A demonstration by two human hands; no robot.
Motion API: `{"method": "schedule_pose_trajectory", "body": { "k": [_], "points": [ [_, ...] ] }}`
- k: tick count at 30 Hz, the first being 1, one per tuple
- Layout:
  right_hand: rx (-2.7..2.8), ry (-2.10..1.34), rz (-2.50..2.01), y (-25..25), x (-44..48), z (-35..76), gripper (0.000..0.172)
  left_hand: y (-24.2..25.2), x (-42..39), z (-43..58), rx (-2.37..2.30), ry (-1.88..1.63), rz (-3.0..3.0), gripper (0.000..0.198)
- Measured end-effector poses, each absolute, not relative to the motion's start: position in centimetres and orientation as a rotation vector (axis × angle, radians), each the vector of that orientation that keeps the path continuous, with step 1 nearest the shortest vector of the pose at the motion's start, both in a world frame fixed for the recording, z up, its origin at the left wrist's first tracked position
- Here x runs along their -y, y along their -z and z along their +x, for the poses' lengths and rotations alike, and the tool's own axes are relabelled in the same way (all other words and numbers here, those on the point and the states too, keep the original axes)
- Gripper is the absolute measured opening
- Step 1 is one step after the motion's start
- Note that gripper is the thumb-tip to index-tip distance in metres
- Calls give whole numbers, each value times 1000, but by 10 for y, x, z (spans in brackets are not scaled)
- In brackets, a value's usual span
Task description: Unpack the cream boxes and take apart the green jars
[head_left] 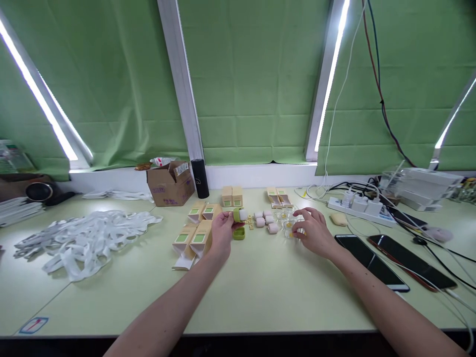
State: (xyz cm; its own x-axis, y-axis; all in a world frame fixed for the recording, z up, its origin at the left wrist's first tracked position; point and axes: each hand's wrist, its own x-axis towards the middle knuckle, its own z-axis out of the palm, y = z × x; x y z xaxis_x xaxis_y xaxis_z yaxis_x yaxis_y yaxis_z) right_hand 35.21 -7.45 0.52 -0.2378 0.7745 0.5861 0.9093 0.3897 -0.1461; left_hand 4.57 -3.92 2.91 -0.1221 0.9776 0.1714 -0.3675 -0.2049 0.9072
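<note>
My left hand [223,229] pinches a small green case [237,214] with a pale, rounded block [243,214] showing at its right side. Just below lies another green piece [238,233], open side up. My right hand [311,229] curls its thumb and fingers around a clear plastic piece [298,229] among several clear pieces [284,215] with yellow bits inside; its exact shape is hard to make out. Between the hands sit several pale pink blocks [268,219] and small yellow pieces [250,221].
Cream boxes with green labels [201,238] stand left of my left hand, others [232,196] behind it. White straps [92,238] lie heaped at left. A brown carton [170,183] and black cylinder [200,178] stand behind. Phones [372,262], cables and a power strip [360,210] are at right.
</note>
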Motion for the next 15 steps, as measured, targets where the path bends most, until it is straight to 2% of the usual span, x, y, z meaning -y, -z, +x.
{"method": "schedule_pose_trajectory", "body": {
  "k": [15],
  "points": [
    [1949, 261, -1416, -19, 73, 358, 18, -35, 45, 47, -838, -1517, 979, 25]
  ]
}}
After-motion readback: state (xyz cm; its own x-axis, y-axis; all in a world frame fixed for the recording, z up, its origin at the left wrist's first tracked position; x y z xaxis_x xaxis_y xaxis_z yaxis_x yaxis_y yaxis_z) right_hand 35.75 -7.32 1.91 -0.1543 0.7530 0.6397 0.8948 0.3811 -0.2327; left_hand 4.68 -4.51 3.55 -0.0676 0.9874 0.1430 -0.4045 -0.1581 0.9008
